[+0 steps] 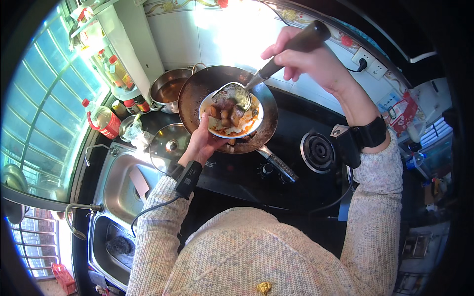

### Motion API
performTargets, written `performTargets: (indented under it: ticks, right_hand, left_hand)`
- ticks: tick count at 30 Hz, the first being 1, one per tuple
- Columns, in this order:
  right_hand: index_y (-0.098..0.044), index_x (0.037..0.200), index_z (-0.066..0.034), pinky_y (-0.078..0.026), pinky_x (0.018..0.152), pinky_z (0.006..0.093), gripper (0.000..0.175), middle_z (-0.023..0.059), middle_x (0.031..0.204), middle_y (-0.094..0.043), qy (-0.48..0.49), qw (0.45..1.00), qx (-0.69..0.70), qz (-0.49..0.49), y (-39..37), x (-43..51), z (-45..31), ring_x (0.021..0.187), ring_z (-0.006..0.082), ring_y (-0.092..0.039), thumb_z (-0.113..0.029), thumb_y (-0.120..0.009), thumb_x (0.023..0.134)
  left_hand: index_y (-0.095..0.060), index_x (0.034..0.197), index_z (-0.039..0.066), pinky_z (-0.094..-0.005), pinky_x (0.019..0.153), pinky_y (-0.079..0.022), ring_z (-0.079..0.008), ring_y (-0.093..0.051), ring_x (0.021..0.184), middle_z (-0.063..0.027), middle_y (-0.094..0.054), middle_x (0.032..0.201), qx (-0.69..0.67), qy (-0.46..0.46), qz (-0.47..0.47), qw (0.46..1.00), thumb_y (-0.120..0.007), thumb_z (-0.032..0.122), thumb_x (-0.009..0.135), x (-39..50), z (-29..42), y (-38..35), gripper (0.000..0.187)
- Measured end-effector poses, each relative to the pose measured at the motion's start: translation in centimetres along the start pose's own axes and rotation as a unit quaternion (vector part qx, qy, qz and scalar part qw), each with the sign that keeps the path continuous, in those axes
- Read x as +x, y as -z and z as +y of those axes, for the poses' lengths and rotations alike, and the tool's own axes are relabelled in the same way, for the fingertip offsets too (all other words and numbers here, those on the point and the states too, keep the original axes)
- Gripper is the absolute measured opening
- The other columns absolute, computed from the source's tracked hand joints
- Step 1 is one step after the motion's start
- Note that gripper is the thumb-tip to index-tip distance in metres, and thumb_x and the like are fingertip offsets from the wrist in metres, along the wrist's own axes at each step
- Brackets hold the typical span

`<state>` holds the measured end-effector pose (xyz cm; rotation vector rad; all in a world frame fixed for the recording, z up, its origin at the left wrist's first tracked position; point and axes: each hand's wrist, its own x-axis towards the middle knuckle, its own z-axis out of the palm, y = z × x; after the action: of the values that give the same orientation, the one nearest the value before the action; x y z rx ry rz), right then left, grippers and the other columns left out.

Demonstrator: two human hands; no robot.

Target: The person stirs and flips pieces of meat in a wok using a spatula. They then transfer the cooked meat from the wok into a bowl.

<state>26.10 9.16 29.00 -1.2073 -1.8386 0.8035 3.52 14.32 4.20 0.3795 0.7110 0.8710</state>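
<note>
My left hand (pixel 203 143) holds a white bowl (pixel 260 117) by its near left edge, over a dark wok (pixel 190 92) on the gas hob. Chunks of browned food (pixel 229 113) in reddish sauce lie in the bowl. A metal spatula (pixel 258 77) with a dark handle is gripped in my right hand (pixel 296 55), raised above the wok's far right side. The spatula's head is tilted inside the bowl, against the food. Some food pieces lie in the wok under the bowl, which hides most of the wok's bottom.
A steel pot (pixel 171 88) of brown liquid stands behind the wok at left. A glass lid (pixel 163 138) lies beside the wok. The wok handle (pixel 277 163) points towards me, left of a bare burner (pixel 318 151). At left are a double sink (pixel 124 181), a cleaver (pixel 139 182) and bottles (pixel 102 118).
</note>
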Motion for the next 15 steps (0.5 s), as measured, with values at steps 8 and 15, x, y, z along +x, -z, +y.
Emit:
performTargets:
  ticks: [8, 15]
  right_hand:
    - [-0.056, 0.081, -0.0097, -0.043, 0.051, 0.0184, 0.003, 0.0088, 0.098, -0.067, 0.098, 0.989, -0.108, 0.031, -0.5, -0.3, -2.6, 0.058, 0.0059, -0.054, -0.006, -0.057, 0.082]
    - [-0.061, 0.083, -0.0113, -0.041, 0.045, 0.0150, 0.011, 0.0065, 0.085, -0.068, 0.007, 0.976, -0.094, 0.195, 2.5, 1.2, 4.4, 0.051, 0.0038, -0.055, -0.022, -0.063, 0.083]
  left_hand:
    - [-0.030, 0.138, 0.013, -0.0535, 0.094, -0.044, -0.0318, -0.044, 0.121, -0.0122, -0.041, 0.135, -0.024, -0.006, -0.012, 1.000, -0.041, 0.050, 0.094, -0.7, 0.8, 0.8, 0.059]
    - [-0.038, 0.134, 0.016, -0.0545, 0.096, -0.041, -0.0305, -0.046, 0.118, -0.0105, -0.045, 0.133, -0.034, -0.092, 0.064, 0.993, -0.049, 0.051, 0.090, -3.1, 2.5, 3.2, 0.058]
